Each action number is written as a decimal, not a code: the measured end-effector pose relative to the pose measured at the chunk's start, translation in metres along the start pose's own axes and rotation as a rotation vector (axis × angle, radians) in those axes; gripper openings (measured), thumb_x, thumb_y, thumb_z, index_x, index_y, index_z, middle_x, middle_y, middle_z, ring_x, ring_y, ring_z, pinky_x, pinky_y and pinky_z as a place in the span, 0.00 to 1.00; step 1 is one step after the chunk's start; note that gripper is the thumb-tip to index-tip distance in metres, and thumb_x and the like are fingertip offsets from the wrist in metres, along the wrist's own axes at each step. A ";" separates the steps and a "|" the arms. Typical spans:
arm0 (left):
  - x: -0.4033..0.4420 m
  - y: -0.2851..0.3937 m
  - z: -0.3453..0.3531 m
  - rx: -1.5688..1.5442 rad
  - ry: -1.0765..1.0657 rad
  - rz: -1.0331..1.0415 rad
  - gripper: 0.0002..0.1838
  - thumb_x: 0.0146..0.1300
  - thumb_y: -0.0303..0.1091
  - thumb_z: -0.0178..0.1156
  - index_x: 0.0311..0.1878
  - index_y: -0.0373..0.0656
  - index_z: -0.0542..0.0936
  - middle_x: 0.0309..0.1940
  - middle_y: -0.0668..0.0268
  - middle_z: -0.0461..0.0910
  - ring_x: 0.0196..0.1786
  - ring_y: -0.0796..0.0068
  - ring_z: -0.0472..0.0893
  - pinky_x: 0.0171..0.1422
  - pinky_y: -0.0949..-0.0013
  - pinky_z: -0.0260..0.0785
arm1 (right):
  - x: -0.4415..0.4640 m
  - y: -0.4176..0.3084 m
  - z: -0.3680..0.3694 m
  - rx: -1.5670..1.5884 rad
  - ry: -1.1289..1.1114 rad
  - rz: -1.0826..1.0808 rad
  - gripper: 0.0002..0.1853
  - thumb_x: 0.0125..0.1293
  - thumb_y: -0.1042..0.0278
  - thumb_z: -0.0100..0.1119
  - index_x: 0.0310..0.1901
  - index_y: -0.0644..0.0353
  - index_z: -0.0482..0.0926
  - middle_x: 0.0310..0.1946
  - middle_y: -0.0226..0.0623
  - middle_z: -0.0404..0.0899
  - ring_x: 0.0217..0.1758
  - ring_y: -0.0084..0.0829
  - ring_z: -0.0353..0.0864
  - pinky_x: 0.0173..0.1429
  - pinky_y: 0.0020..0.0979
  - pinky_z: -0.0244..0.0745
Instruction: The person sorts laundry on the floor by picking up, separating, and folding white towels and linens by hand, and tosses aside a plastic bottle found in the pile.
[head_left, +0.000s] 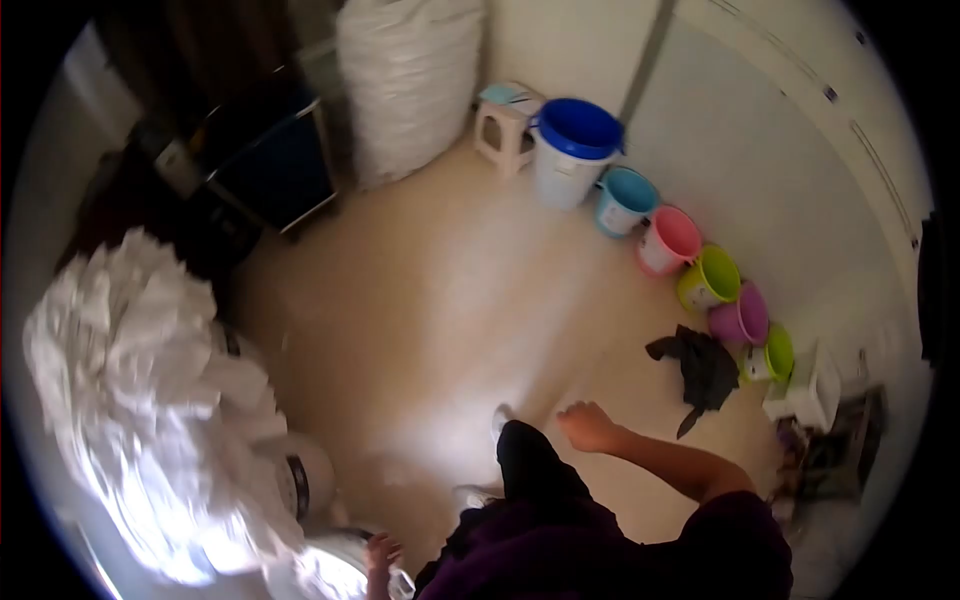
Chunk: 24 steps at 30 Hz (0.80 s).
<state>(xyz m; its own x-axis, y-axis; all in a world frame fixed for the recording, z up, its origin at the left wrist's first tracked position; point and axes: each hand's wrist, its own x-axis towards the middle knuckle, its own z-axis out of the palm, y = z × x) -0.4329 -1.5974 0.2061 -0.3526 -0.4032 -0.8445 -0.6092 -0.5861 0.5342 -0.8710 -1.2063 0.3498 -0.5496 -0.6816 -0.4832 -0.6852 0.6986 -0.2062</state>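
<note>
My right hand point(588, 427) hangs over the floor in front of my body, its fingers curled into a loose fist with nothing showing in them. My left hand point(382, 553) is low by my side, fingers loosely bent and apart, with no held thing visible. It is close to the lower end of a large heap of white cloth point(130, 370) along the left. A crumpled dark cloth point(708, 368) lies on the floor to the right, apart from my right hand.
Along the right wall stand a white bin with a blue rim point(570, 165), a teal bucket point(627, 200), a pink bucket point(669, 240) and several others. A stool point(505, 130), a tall stuffed white sack point(410, 90) and a dark blue cart point(275, 165) line the back.
</note>
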 end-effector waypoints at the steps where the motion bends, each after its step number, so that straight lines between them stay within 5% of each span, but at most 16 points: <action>1: 0.002 0.050 0.046 0.061 -0.157 -0.059 0.20 0.63 0.32 0.59 0.58 0.39 0.72 0.41 0.56 0.81 0.38 0.60 0.85 0.36 0.65 0.78 | -0.005 0.012 0.013 0.095 -0.089 0.135 0.15 0.58 0.71 0.52 0.49 0.59 0.77 0.39 0.49 0.80 0.48 0.49 0.78 0.52 0.48 0.73; 6: 0.103 0.178 0.178 0.540 -0.431 -0.045 0.20 0.67 0.31 0.55 0.60 0.37 0.69 0.43 0.56 0.81 0.40 0.61 0.85 0.41 0.65 0.79 | -0.025 0.038 0.148 0.762 -0.042 0.535 0.18 0.61 0.58 0.54 0.47 0.60 0.80 0.44 0.51 0.82 0.51 0.52 0.79 0.54 0.47 0.73; 7: 0.113 0.208 0.200 0.602 -0.407 0.006 0.20 0.67 0.31 0.56 0.60 0.37 0.69 0.43 0.55 0.81 0.40 0.62 0.85 0.41 0.65 0.79 | -0.022 0.042 0.172 0.902 -0.055 0.603 0.19 0.61 0.55 0.55 0.46 0.62 0.82 0.43 0.52 0.82 0.50 0.52 0.80 0.55 0.46 0.73; 9: 0.135 0.259 0.221 0.660 -0.367 0.079 0.20 0.66 0.31 0.56 0.60 0.37 0.69 0.44 0.55 0.80 0.40 0.62 0.85 0.41 0.65 0.79 | -0.007 0.050 0.194 0.813 -0.164 0.413 0.19 0.61 0.55 0.54 0.43 0.63 0.83 0.41 0.52 0.83 0.48 0.53 0.81 0.54 0.46 0.74; 11: 0.147 0.298 0.258 0.421 -0.156 0.023 0.20 0.65 0.30 0.56 0.59 0.37 0.70 0.44 0.53 0.79 0.40 0.60 0.85 0.40 0.65 0.79 | 0.012 0.070 0.209 1.024 -0.072 0.679 0.19 0.58 0.56 0.56 0.43 0.62 0.83 0.39 0.52 0.83 0.48 0.53 0.81 0.54 0.45 0.74; 15: 0.166 0.358 0.309 0.429 -0.184 -0.164 0.20 0.64 0.30 0.56 0.59 0.36 0.70 0.43 0.52 0.79 0.41 0.57 0.83 0.43 0.59 0.77 | 0.080 0.138 0.192 0.890 0.161 0.477 0.16 0.57 0.56 0.59 0.42 0.57 0.84 0.41 0.49 0.83 0.48 0.49 0.81 0.54 0.43 0.75; 17: 0.180 0.375 0.338 0.605 -0.142 -0.107 0.19 0.64 0.34 0.58 0.56 0.36 0.75 0.44 0.53 0.80 0.44 0.61 0.83 0.46 0.59 0.75 | 0.125 0.173 0.134 0.842 0.063 0.536 0.15 0.57 0.60 0.57 0.43 0.55 0.84 0.42 0.48 0.83 0.49 0.47 0.81 0.54 0.43 0.76; 21: 0.222 0.410 0.378 0.574 -0.476 0.015 0.17 0.65 0.45 0.59 0.43 0.39 0.83 0.36 0.62 0.83 0.37 0.74 0.81 0.45 0.69 0.73 | 0.226 0.245 0.057 0.876 0.252 0.679 0.15 0.56 0.65 0.54 0.43 0.55 0.84 0.40 0.48 0.83 0.47 0.46 0.82 0.54 0.44 0.76; 23: 0.240 0.433 0.410 0.483 -0.273 -0.310 0.21 0.66 0.51 0.58 0.46 0.40 0.83 0.37 0.64 0.83 0.37 0.74 0.81 0.46 0.67 0.72 | 0.280 0.277 0.013 0.931 0.336 0.713 0.14 0.56 0.65 0.54 0.42 0.55 0.84 0.38 0.48 0.84 0.45 0.46 0.82 0.53 0.43 0.76; 24: 0.254 0.447 0.426 0.485 -0.271 -0.312 0.21 0.66 0.51 0.58 0.46 0.40 0.83 0.37 0.64 0.83 0.37 0.74 0.81 0.46 0.67 0.72 | 0.307 0.290 0.000 0.941 0.412 0.701 0.13 0.57 0.65 0.53 0.41 0.56 0.83 0.36 0.48 0.84 0.43 0.46 0.83 0.52 0.42 0.77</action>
<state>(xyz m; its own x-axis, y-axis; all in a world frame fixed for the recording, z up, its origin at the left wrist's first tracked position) -1.0970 -1.6620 0.2137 -0.2350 -0.0353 -0.9714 -0.9423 -0.2368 0.2366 -1.2387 -1.2132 0.1416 -0.8841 0.0022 -0.4673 0.3313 0.7081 -0.6236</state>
